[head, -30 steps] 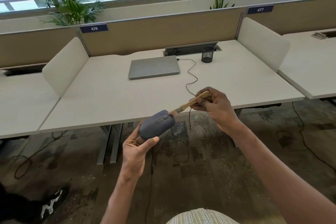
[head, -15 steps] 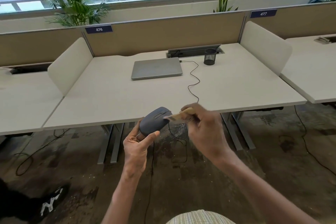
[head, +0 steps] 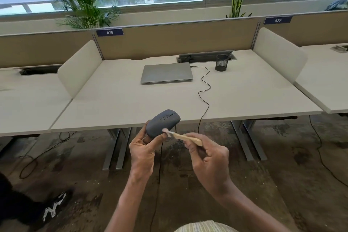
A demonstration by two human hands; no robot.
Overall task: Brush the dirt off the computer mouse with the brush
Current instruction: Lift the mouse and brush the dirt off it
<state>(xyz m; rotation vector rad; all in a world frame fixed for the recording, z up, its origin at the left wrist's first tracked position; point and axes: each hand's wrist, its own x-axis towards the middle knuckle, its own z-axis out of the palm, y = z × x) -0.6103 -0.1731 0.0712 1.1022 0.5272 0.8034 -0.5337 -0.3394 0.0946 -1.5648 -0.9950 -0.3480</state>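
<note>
Dark grey mouse (head: 163, 123), pale wooden brush (head: 185, 137), silver laptop (head: 166, 72), black mesh cup (head: 221, 62), cream desk (head: 120, 103).

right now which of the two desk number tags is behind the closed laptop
The 476 tag, on the partition behind the laptop. The 477 tag sits further right, above the neighbouring desk.

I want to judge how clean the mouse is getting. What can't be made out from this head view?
- Underside of the mouse: turned away and covered by the left hand.
- Dirt on its top: too small to see.
- Bristles of the brush: blurred where they meet the mouse.
- Rear of the brush handle: hidden inside the right hand.
- Mouse cable: its join to the mouse is hidden.
</note>
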